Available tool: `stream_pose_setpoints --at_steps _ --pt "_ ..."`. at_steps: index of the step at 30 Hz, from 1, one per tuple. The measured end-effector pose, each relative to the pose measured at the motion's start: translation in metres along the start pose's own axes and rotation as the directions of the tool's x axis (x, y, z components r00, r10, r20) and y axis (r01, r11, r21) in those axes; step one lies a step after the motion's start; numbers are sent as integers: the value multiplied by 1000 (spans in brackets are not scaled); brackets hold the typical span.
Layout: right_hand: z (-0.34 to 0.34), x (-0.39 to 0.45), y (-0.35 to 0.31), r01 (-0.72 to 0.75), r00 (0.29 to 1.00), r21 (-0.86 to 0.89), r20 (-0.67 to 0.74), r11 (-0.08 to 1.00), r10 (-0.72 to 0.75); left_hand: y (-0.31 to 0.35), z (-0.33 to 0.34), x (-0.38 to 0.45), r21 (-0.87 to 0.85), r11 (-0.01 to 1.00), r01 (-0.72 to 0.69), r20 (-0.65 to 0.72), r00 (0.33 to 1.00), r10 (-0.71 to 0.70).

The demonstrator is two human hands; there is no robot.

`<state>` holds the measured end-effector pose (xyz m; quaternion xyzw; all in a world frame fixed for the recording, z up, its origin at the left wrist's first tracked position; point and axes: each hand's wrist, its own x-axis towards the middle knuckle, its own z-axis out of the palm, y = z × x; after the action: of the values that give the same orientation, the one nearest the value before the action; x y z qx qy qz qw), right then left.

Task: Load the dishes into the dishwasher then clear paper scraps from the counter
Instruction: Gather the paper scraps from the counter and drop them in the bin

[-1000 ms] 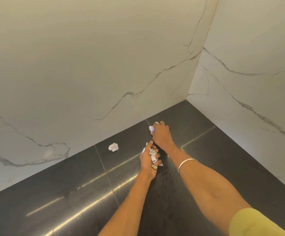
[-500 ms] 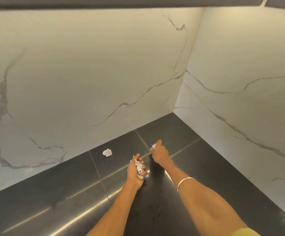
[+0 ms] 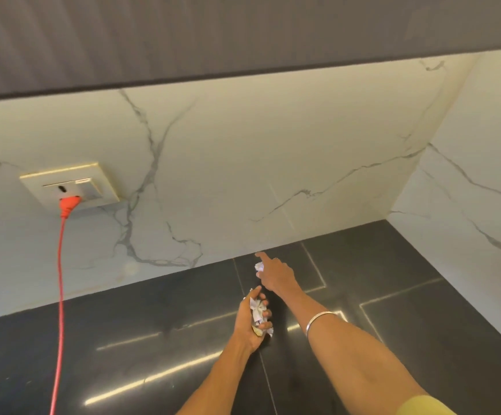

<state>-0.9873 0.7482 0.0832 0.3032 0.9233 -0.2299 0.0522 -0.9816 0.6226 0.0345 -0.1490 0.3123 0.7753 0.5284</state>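
A person's right hand (image 3: 274,275) reaches over the dark counter (image 3: 123,333) toward the marble backsplash (image 3: 228,175), forefinger extended, with a white paper scrap (image 3: 259,267) sitting right at its thumb side. The scrap touches the hand, just left of the palm and under the pointing finger; whether the thumb and fingers have pinched it or merely cover it cannot be told from this angle. The other fingers look loosely curled, not fisted.

The left hand (image 3: 252,322) hangs nearer the person, just behind and a little left of the right hand, palm turned up. Its fingers (image 3: 265,314) are curled around a wad of scraps (image 3: 256,311), white with one yellowish bit, so it is closed on a full load, leaving little room.

The move ahead appears to turn on that short gap: the scrap lies on the far side of the wad, and the right hand is plainly the nearer one. A small draw back toward the person and slightly left would likely bring the scrap to the waiting palm. The scrap is a crumpled ball with no clear long axis, so any pinch direction should serve.

Well off to the left, an orange cord (image 3: 60,280) drops from a wall socket (image 3: 69,187), clear of both hands. No other scraps show on the visible counter, and no dishwasher is in view.
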Motion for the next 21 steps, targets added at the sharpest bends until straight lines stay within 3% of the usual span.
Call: stream_pose_setpoints --at_steps 6,10,16,21 --pt "25 -4 7 -84 996 19 -43 996 84 0 5 2 -25 998 -54 5 999 54" --pt "18 -14 21 -164 984 182 -39 970 173 0 7 2 0 999 -51 -65 997 51" --pt "9 -47 46 -356 923 538 73 764 379 -8 8 -1 63 996 -60 -158 985 69" --pt "26 -90 62 -418 865 668 86 615 494 -28 -1 -17 164 986 -15 -165 985 43"
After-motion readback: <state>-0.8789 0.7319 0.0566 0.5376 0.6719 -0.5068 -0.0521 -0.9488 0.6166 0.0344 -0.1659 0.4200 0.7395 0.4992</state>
